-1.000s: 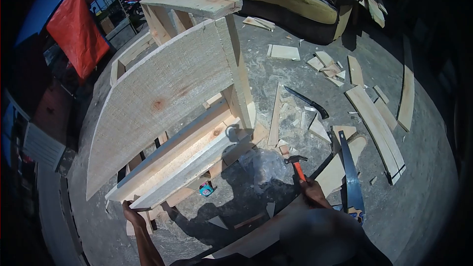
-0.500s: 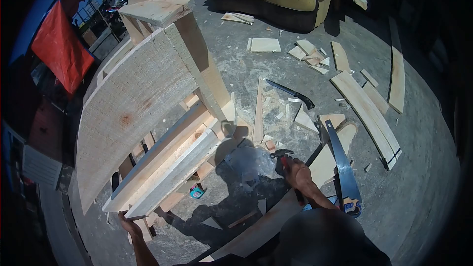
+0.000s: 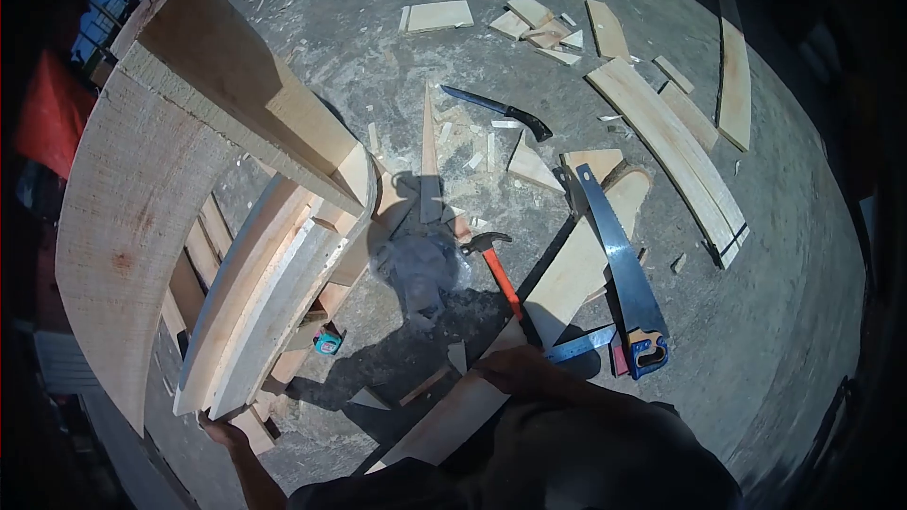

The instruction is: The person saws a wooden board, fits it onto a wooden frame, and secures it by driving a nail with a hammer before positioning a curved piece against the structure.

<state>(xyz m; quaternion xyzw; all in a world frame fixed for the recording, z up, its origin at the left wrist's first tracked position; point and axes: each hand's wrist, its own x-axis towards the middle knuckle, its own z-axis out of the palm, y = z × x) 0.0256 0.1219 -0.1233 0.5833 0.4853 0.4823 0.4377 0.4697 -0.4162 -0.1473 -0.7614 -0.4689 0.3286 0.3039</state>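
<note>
My left hand (image 3: 224,432) is closed at the low end of a curved rail (image 3: 250,331) on a wooden frame (image 3: 151,198); some fingers are hidden under the wood. My right hand (image 3: 510,370) is closed on a loose wooden board (image 3: 453,420) lying low in front of me, though shadow darkens its fingers. A claw hammer (image 3: 499,272) with an orange handle lies just beyond that hand. To its right are a metal ruler (image 3: 579,345) and a handsaw (image 3: 624,260) with a blue handle.
A teal tape measure (image 3: 328,340) sits beside the frame. Crumpled clear plastic (image 3: 416,269) lies in the shadow. Farther out are a black-handled knife (image 3: 510,113), long planks (image 3: 666,151) and several offcuts (image 3: 543,24) on the concrete floor (image 3: 775,302).
My right hand has let go of the hammer, which now rests on the floor, and has moved down-left to the board. The view has tilted downward. My left hand stays at the rail's end.
</note>
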